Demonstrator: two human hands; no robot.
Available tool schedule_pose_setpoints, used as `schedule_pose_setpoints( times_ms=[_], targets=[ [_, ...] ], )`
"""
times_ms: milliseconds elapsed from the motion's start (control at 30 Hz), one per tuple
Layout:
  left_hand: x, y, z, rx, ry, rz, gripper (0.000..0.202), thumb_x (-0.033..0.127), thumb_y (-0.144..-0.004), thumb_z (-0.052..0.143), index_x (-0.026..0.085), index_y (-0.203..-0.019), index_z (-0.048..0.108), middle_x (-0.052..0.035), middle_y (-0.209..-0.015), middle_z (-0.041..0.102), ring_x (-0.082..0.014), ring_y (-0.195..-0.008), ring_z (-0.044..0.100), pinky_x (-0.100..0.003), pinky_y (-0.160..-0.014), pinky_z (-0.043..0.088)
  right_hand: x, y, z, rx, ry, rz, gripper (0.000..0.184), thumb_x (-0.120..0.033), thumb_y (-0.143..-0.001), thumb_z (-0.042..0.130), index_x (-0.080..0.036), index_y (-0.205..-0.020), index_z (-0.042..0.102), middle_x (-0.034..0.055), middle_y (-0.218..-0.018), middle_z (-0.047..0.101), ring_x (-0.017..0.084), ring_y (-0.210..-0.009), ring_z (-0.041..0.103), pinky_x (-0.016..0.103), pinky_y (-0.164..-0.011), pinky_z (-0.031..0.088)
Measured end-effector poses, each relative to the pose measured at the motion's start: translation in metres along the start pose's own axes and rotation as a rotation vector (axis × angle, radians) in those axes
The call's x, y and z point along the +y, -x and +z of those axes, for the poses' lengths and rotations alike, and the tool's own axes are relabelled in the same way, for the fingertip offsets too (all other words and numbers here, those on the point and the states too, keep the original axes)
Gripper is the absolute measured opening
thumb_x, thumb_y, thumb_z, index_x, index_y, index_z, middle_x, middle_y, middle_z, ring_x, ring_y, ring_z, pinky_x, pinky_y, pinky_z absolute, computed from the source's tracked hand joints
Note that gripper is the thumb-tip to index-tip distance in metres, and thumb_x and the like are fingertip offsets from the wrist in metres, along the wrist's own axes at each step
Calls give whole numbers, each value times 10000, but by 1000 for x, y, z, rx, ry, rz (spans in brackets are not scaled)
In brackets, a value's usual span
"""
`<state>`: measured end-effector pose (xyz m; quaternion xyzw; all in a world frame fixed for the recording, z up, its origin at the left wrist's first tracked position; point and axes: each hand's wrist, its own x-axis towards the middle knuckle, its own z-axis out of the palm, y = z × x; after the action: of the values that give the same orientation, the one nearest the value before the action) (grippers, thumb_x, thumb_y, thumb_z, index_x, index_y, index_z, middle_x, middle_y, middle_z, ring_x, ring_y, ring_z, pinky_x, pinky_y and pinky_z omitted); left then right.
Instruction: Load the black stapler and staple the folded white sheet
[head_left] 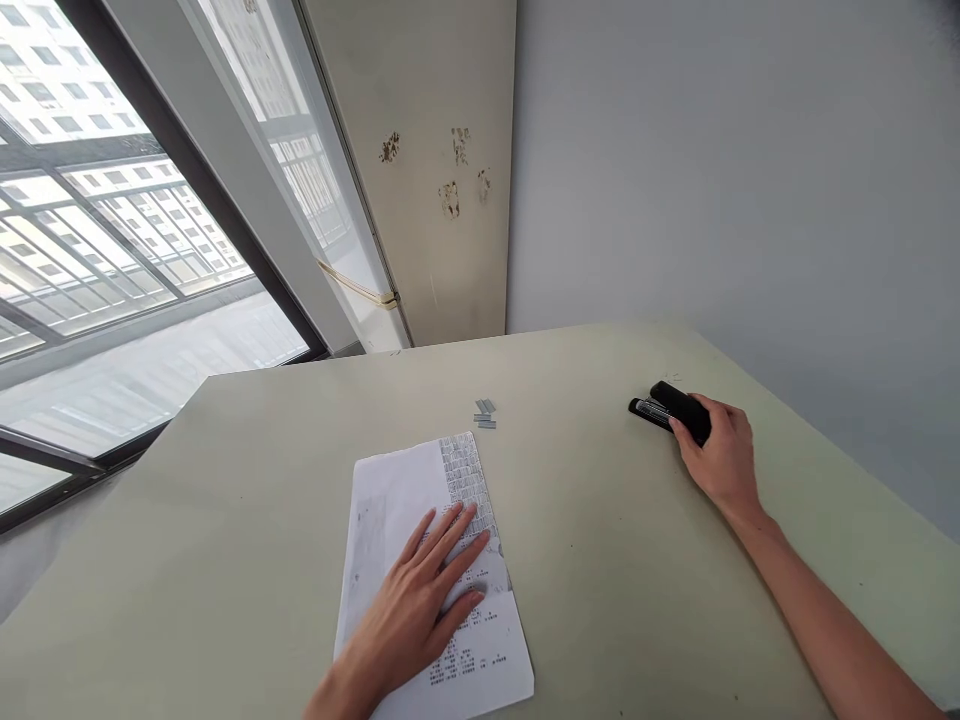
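Note:
A white printed sheet of paper [397, 480], perhaps a stack, lies on the pale table [225, 520]. My left hand [420, 595] rests flat on it with the fingers spread, covering part of the print. On the right side of the table, my right hand [720, 450] is wrapped round a black stapler [681, 408]. The stapler's top arm is raised a little from its base, and the metal staple channel shows between them. Just beyond the paper's top edge lie several small strips of staples [486, 414].
A grey wall [712, 170] borders the table's far right edge. Behind the table stands a beige cabinet [450, 250] with brown stains. At the left is a large window [112, 230] with a dark frame. A pale strap [360, 288] is tied near the cabinet's edge.

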<state>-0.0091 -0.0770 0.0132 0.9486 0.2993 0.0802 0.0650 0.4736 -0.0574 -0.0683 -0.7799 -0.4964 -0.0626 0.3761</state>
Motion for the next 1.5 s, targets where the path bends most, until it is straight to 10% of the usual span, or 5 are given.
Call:
schedule_pose_setpoints(
  times_ms=[600, 967, 1500],
  targets=[
    [-94, 44, -1, 294, 36, -613, 600, 567, -1079, 402, 299, -1615, 390, -58, -1695, 367, -315, -1591, 277, -593, -1277, 284, 15, 0, 9, 0, -29, -118, 544, -510, -1022, 444, -214, -1474, 505, 187, -1212, 535, 399, -1220, 489, 587, -987, 444],
    [-98, 50, 12, 289, 21, -641, 668, 612, -1041, 424, 250, -1602, 407, -65, -1645, 458, -323, -1568, 331, -570, -1274, 291, -30, 21, -13, 204, -7, -283, 507, -382, -993, 540, -212, -1468, 484, 200, -1430, 525, 383, -1397, 463, 631, -1155, 353],
    [-97, 54, 13, 318, 1, -612, 646, 605, -1049, 426, 275, -1604, 406, -51, -1640, 465, -315, -1568, 335, -570, -1275, 298, -132, 71, 12, -326, -238, -550, 329, -265, -1023, 507, -302, -1341, 587, 107, -1380, 615, 316, -1315, 572, 554, -1097, 504]
  ],
)
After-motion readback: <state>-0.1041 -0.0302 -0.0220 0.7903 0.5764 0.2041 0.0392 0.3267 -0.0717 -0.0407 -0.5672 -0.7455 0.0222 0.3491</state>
